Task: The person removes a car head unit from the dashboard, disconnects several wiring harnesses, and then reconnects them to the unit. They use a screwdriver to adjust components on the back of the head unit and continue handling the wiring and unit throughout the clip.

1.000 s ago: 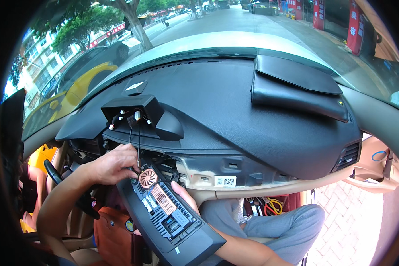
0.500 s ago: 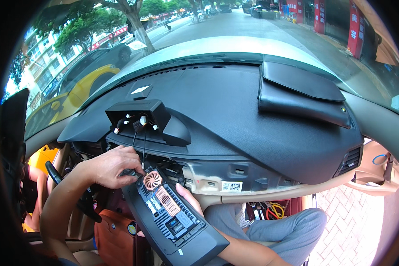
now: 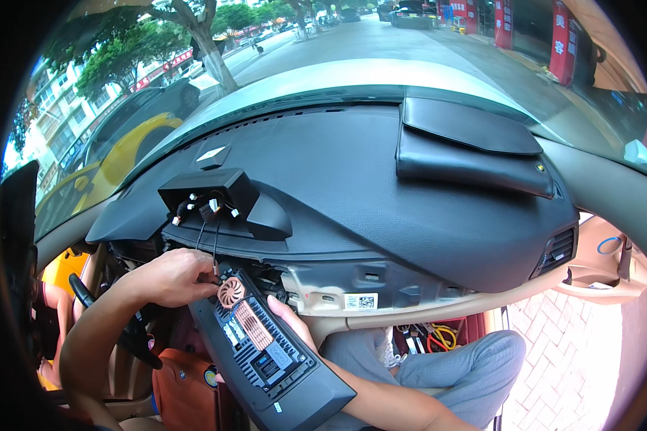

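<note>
In my right hand point(image 3: 292, 321) is a black car display unit point(image 3: 313, 391), tilted with its back up. That back shows a copper-coloured fan point(image 3: 231, 293), copper fins point(image 3: 251, 323) and white sockets. My left hand point(image 3: 183, 276) is closed at the unit's upper end, its fingertips pinched around the end of a thin black cable point(image 3: 216, 248). The plug itself is mostly hidden by the fingers. Two such cables run down from the dashboard's screen housing point(image 3: 248, 194), where several loose white connectors point(image 3: 213, 206) hang.
A black leather case point(image 3: 474, 151) lies on the dashboard's right side. Below the dash, a bare metal panel point(image 3: 338, 284) is exposed. The steering wheel point(image 3: 140, 334) and an orange-brown bag point(image 3: 187, 381) are at left. Coloured cables and tools point(image 3: 431, 337) lie beyond my legs.
The whole view has shifted slightly, so things sit a little further left. My left hand stays at the unit's upper end, its fingers drawn closer together. The right hand keeps its hold.
</note>
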The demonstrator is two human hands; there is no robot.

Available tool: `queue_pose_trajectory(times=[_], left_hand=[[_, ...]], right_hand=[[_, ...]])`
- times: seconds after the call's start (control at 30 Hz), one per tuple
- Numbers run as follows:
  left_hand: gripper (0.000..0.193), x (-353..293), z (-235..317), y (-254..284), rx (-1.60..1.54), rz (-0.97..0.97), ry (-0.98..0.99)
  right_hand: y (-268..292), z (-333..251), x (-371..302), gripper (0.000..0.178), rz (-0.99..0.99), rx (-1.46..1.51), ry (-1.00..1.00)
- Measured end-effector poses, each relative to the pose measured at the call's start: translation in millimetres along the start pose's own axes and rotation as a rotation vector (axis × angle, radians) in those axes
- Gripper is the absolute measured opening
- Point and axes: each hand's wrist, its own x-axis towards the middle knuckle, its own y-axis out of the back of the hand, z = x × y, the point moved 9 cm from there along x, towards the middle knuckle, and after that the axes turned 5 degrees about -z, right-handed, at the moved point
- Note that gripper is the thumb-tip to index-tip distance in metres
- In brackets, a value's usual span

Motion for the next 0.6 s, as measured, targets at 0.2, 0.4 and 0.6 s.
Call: queue_pose_trajectory(times=[0.2,0.4,0.6], left_hand=[[0.020,-9.8,10.1,6.9,0.012,0.145,-0.318],[0.021,-14.7,5.5,4.9,-0.022,0.279,-0.471],[0.024,-18.0,-0.9,2.4,-0.099,0.295,-0.478]], right_hand=[[-17.3,4.5,-0.9,0.074,-0.308,0.141,-0.113],[-3.7,5.4,-4.9,0.082,-0.127,0.055,-0.108],[-7.1,7.9,-5.0,0.080,-0.037,0.003,-0.096]])
